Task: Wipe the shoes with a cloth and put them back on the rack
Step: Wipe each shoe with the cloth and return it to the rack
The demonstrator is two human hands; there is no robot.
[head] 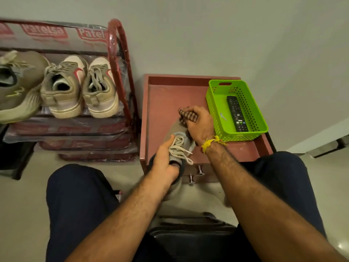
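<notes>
Counter [162,95] bare at left and rear; green basket [217,103] blocks right; rack [120,72] flanks left edge.

The left hand [166,159] holds a grey shoe [177,140] by its open top, over a red table [170,95]. The right hand [200,123] grips a checked cloth [186,114] and presses it on the shoe's toe. A green basket [217,103] on the table holds a black remote [237,114]. A red shoe rack [120,72] beside the table holds a tan shoe [18,86] and two white sneakers [81,87].
</notes>
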